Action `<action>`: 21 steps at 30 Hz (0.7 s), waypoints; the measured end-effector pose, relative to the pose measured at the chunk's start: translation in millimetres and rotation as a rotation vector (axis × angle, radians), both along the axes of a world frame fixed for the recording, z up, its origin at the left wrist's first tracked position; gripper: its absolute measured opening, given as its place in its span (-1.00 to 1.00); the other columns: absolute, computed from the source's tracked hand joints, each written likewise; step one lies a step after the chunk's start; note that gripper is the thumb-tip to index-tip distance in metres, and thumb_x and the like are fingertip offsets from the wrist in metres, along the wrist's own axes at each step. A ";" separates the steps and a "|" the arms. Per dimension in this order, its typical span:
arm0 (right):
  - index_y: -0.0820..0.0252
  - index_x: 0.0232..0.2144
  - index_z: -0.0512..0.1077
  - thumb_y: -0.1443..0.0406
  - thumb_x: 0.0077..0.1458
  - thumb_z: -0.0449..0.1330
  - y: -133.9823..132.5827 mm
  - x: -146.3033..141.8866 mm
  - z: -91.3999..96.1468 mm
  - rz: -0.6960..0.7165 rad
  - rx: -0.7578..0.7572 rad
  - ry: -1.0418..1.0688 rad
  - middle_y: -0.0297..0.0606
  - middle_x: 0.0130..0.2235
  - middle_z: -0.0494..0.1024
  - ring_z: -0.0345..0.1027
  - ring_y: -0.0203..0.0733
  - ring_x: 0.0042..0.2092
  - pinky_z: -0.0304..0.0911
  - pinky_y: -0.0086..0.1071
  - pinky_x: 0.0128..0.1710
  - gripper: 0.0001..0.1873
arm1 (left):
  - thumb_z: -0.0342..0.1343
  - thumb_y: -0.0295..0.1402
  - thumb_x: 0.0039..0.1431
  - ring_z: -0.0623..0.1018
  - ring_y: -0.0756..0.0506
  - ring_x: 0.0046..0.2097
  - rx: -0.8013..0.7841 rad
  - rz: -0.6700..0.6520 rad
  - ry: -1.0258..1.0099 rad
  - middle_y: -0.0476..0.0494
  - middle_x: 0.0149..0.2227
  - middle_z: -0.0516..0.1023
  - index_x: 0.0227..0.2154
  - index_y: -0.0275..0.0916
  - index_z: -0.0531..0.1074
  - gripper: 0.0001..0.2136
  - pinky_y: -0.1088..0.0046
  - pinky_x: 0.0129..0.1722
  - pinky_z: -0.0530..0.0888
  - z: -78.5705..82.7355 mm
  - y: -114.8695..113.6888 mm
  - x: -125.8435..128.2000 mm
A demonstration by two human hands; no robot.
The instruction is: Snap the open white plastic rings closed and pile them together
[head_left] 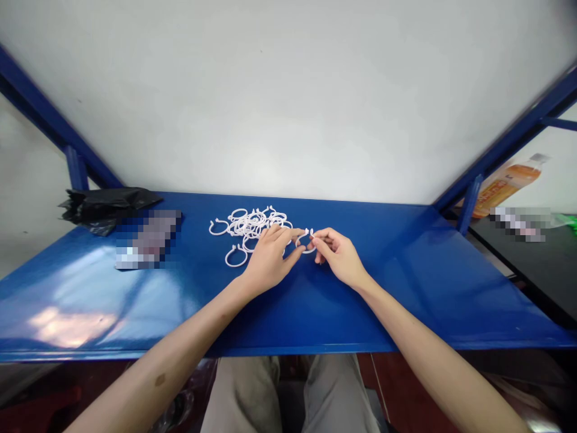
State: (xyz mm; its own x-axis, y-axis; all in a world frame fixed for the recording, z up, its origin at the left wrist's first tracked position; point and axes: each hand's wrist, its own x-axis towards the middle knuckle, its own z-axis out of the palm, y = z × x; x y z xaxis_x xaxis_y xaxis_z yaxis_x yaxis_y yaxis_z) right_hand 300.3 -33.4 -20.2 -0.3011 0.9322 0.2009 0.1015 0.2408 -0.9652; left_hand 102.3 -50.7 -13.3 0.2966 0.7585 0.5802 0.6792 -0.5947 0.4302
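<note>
Close to the middle of the blue table (406,264), my right hand (338,255) pinches a white curtain ring (308,251) between thumb and fingers. The ring is thin, with a gap at its top and small knobs at the ends. My left hand (270,258) lies palm down just left of it, thumb and index finger spread on either side of the ring's left edge; whether they touch it I cannot tell. Under and behind the left fingers is a pile of similar white rings (246,224), partly hidden. One loose ring (236,265) lies nearer me.
A black plastic bag (112,201) and a blurred-out flat object (151,240) lie at left. Blue frame bars (471,201) rise at both sides before a pale wall (279,108). At right, an orange drink bottle (509,186) rests by a dark surface (532,264).
</note>
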 end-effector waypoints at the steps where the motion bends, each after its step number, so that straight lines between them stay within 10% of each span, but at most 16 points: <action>1: 0.13 -0.24 0.46 0.04 0.22 0.22 0.0 0.9 1.5 -0.011 0.006 0.004 -0.32 -0.31 0.59 0.38 -0.34 -0.47 0.30 -0.41 -0.44 -0.71 | 0.09 -0.35 0.33 0.51 -0.14 -0.10 -0.027 -0.013 -0.050 -0.08 -0.24 0.61 -0.05 -0.16 0.47 -0.81 0.29 -0.08 0.41 0.4 0.4 -0.3; 21: 0.10 -0.35 0.55 0.22 0.29 0.18 -6.4 -0.1 -0.1 0.004 0.365 -0.313 -0.29 -0.32 0.61 0.45 -0.20 -0.29 0.33 -0.33 -0.21 -0.80 | -0.04 -0.43 0.38 0.43 -0.10 -0.20 -0.008 -0.122 -0.015 -0.07 -0.34 0.55 -0.32 -0.18 0.45 -0.81 0.33 -0.16 0.43 -6.5 0.7 0.1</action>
State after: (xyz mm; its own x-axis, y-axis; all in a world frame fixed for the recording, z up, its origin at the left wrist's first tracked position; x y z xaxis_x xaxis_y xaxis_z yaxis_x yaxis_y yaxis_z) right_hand 300.2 -39.8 -20.3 -0.4026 0.8164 0.4141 0.3720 0.5592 -0.7408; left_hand 102.4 -50.0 -19.7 0.3789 0.7218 0.5791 0.5953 -0.6693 0.4446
